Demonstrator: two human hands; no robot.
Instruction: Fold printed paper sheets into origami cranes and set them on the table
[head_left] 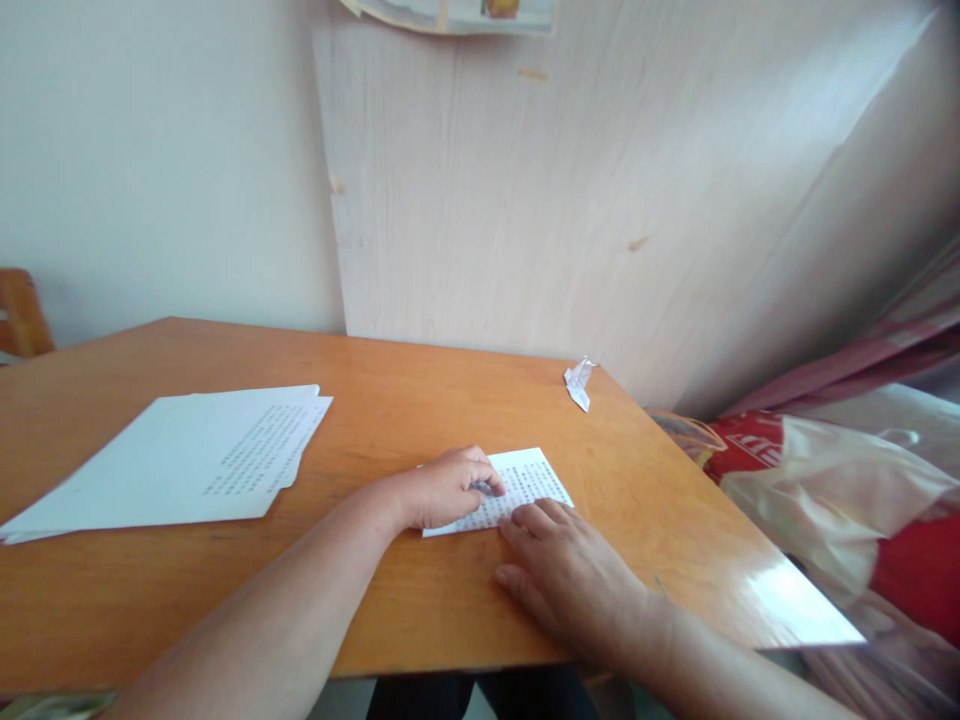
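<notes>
A small sheet of printed paper lies on the wooden table in front of me, covered with rows of dark characters. My left hand rests over its left part, with bent fingers reaching down onto the print. A small gap shows between those fingers, and I see nothing held in them. Flat on the lower right edge of the sheet lies my right hand, fingers stretched out and thumb on the wood. Both palms hide part of the paper.
A stack of larger white sheets, partly printed, lies on the left of the table. Near the far right corner stands a folded paper piece. Plastic bags and red packaging crowd the right side. A wall rises behind.
</notes>
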